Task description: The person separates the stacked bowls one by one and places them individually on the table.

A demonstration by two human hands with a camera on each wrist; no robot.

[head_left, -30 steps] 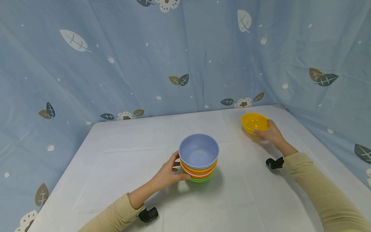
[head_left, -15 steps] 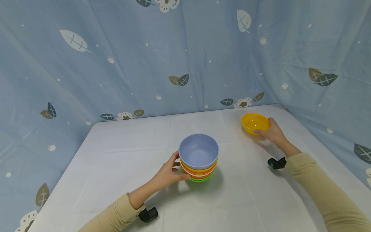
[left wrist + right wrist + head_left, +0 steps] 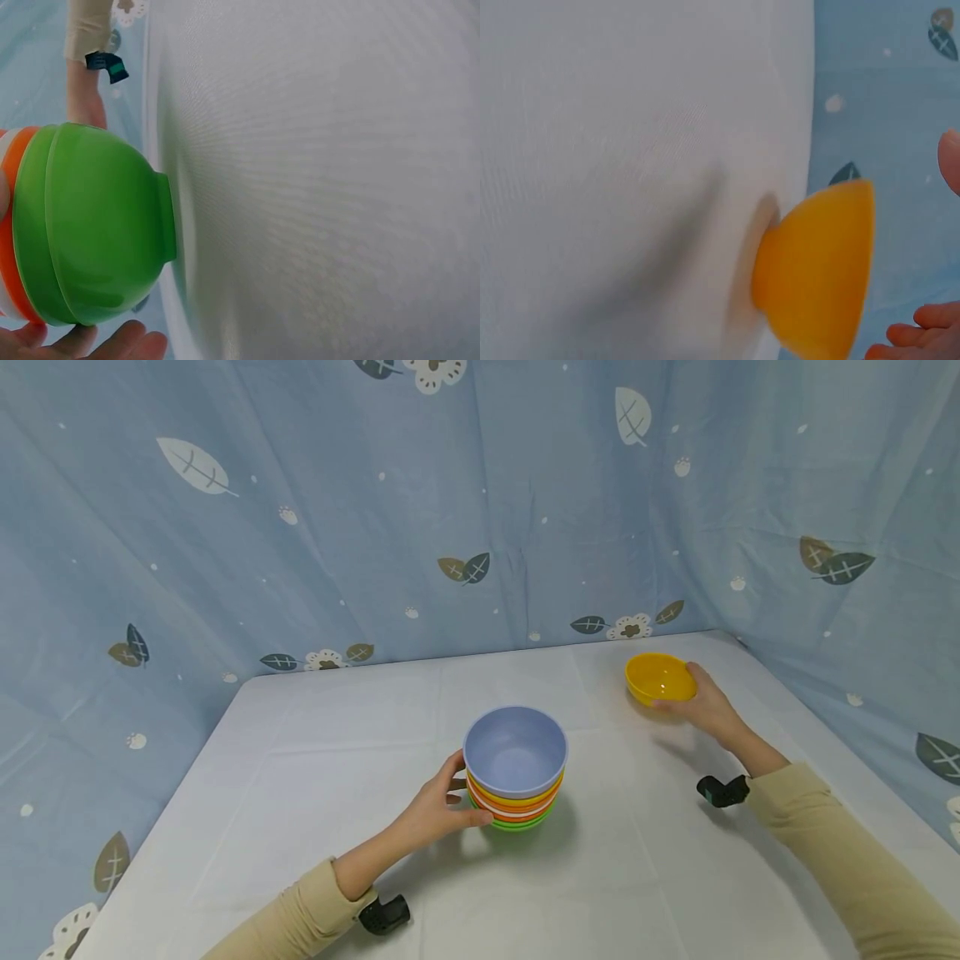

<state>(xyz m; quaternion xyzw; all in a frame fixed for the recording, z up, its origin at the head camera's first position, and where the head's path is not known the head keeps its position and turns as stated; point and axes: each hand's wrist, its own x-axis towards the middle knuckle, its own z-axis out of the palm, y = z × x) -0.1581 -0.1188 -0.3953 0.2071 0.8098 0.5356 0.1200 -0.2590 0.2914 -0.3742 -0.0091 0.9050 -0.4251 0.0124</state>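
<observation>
While the yellow bowl (image 3: 660,678) sat near the far right corner of the white-covered table (image 3: 300,793), your right hand (image 3: 705,704) cupped its near side, fingers curled round the rim. Your left hand (image 3: 435,806) held the stack of bowls (image 3: 515,770) at mid-table, thumb and fingers wrapped round its left side; a lavender bowl (image 3: 514,752) topped it, a green bowl (image 3: 90,225) sat lowest.

Yellow bowl (image 3: 660,678) tipped slightly toward the right hand (image 3: 708,707), near rim lowered, right forearm and sleeve (image 3: 825,827) drawn a little rightward, wrist camera (image 3: 722,791) shifted right and nearer with it.
</observation>
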